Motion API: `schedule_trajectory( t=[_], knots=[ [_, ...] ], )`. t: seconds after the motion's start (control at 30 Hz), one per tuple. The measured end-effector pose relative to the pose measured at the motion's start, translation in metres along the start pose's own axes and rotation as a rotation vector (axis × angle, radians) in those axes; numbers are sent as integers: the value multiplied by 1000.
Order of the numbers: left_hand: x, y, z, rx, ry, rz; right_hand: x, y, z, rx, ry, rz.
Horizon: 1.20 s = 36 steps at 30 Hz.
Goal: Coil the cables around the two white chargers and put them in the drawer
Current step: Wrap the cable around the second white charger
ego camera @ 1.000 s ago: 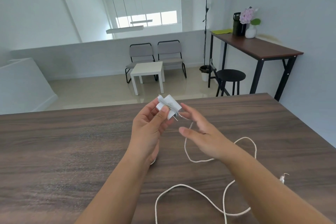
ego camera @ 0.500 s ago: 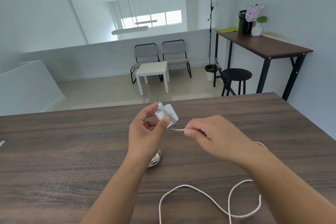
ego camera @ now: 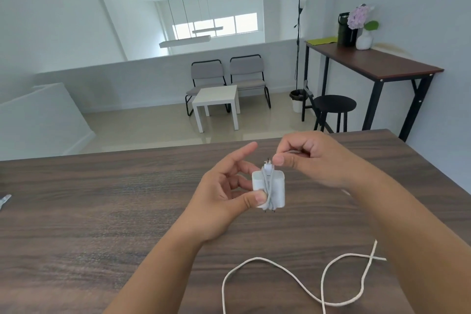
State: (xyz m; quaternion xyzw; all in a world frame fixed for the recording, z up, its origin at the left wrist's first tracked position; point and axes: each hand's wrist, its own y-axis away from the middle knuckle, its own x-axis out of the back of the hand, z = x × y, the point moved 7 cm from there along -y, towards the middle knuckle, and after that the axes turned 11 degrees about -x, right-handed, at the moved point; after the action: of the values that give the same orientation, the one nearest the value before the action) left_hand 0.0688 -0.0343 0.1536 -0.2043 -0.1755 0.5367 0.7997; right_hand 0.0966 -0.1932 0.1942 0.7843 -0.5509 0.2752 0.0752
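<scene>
My left hand (ego camera: pixel 224 199) pinches the white charger (ego camera: pixel 276 190) above the tabletop (ego camera: pixel 102 211), thumb on the wraps. Right hand (ego camera: pixel 313 158) has its grip pinched on the cable (ego camera: pixel 300 279) (rest loops loose near me).

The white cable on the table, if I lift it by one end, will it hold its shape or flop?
Probably flops: the white cable lies in loose, crossing loops on the table. It also wraps tightly round the charger, suggesting flexibility. Likely light, so it may drag.
</scene>
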Motion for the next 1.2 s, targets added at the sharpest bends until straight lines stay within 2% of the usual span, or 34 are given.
schedule_trajectory(
  t=[0.1, 0.17, 0.23, 0.3, 0.4, 0.57, 0.67, 0.8, 0.97, 1.2],
  knots=[
    [-6, -1, -5, 1, 310, 58, -24, 1, 10, 5, -107, -36],
    [-6, -3, -10, 37, 478, 188, -42, 2, 21, -63, -141, 5],
    [-1, -6, -18, 72, 550, 355, -54, 7, 29, -105, -10, 96],
    [4, -8, -22, 67, 444, 439, -62, 13, 33, -118, 170, 130],
    [10, -10, -23, 33, 159, 464, -65, 19, 29, -105, 411, 103],
    [16, -10, -24, 28, -27, 495, -55, 23, 22, -93, 566, 80],
    [15, -8, -19, -16, -244, 430, -41, 24, 20, -65, 658, 73],
    [11, -10, -11, -109, -447, 246, -16, 20, 9, -3, 724, 64],
    [4, -14, -9, -74, -469, 32, 2, 10, 3, 63, 653, 60],
    [3, -18, -7, 33, -446, -100, 3, 0, 14, 84, 388, 84]
  ],
)
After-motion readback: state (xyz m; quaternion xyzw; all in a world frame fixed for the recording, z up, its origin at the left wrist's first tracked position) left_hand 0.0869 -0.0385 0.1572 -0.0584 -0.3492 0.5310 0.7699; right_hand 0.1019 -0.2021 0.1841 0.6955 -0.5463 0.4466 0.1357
